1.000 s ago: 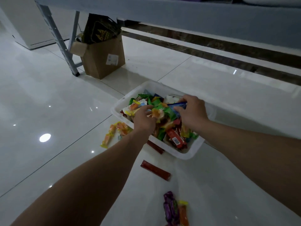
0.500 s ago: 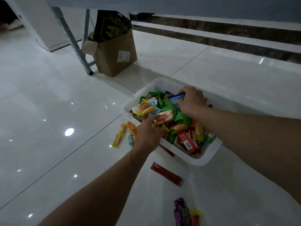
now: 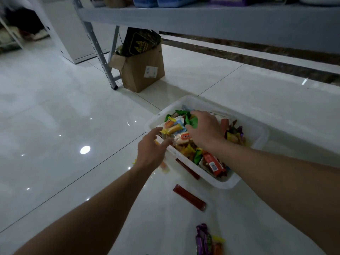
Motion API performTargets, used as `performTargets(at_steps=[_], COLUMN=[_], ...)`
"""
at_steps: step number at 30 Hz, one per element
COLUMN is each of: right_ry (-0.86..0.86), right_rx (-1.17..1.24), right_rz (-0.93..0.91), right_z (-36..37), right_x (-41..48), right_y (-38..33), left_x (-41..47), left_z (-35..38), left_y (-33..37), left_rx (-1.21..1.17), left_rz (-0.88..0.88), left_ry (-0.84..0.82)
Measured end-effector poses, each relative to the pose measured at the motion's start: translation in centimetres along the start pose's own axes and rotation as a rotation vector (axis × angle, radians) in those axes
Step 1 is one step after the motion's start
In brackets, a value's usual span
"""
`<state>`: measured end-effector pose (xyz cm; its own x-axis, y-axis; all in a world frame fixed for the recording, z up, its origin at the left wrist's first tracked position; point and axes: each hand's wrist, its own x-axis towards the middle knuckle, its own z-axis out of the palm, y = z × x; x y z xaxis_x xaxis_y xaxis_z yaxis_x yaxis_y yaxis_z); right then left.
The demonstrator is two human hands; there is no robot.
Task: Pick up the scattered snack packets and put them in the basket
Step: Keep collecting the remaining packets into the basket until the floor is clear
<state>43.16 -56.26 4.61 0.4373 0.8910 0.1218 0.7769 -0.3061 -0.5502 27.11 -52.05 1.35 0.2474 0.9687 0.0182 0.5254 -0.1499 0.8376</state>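
Note:
A white plastic basket [image 3: 261,134] heaped with colourful snack packets stands on the pale tiled floor. My right hand [image 3: 204,130] lies palm down on the pile, its fingertips curled into green packets [image 3: 191,122]; whether it grips one I cannot tell. My left hand [image 3: 150,151] hovers over the basket's near left rim with fingers spread and nothing in them. On the floor lie a red stick packet [image 3: 189,199], a second red stick [image 3: 187,169] against the basket wall, purple packets [image 3: 203,240] with an orange one [image 3: 218,248], and orange-yellow packets [image 3: 164,167] partly hidden under my left hand.
A cardboard box [image 3: 142,70] holding a dark bag stands behind the basket, beside a grey metal shelf leg [image 3: 100,52]. The grey shelf [image 3: 202,17] overhangs the far side. A white cabinet [image 3: 73,37] is at the far left.
My left hand has drawn back from the pile to the basket's left rim and spread its fingers. My right hand has shifted left, from a blue packet onto the green ones.

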Motion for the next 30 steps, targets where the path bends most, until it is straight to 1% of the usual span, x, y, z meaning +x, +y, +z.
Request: performTargets(at_steps=[3,6,10,13,18,21,22,25,26,27,30], right_ry=[-0.014,-0.046,-0.099,-0.135,-0.202,-0.23,-0.23,-0.186,-0.198,-0.225,-0.282], right_rx=[0.141,0.241,0.357,0.391,0.326,0.267,0.228,0.138,0.115,0.095,0.063], right_rz=[-0.052,-0.062,-0.011,0.04,0.081,0.165,0.162,0.078,0.067,0.079,0.213], right_z=[1.4,2.7,4.9,6.5,8.6,10.0,10.7,13.1,14.0,14.8,17.1], right_x=[-0.6,-1.0,-1.9,-2.3,-2.9,-3.1,-3.2,-3.5,-3.6,-3.6,-3.2], right_y=[-2.7,-5.0,-7.3,-7.6,-6.5,-5.9,-5.9,-6.4,-6.5,-6.6,-6.0], left_x=[-0.3,0.1,1.1,1.6,2.3,2.9,3.3,4.1,4.2,4.4,5.1], left_z=[-2.1,-4.6,-7.6,-9.9,-12.4,-12.2,-12.0,-10.9,-10.6,-10.2,-9.3], left_y=[-0.3,0.1,0.5,-0.5,-3.8,-5.5,-6.1,-8.4,-9.2,-10.0,-12.5], left_rx=[0.053,0.085,0.114,0.133,0.158,0.17,0.169,0.159,0.15,0.141,0.16], left_rz=[-0.036,-0.057,-0.105,-0.131,-0.18,-0.177,-0.176,-0.164,-0.166,-0.168,-0.166], left_ry=[0.058,0.127,0.178,0.198,0.179,0.136,0.117,0.057,0.039,0.021,-0.034])
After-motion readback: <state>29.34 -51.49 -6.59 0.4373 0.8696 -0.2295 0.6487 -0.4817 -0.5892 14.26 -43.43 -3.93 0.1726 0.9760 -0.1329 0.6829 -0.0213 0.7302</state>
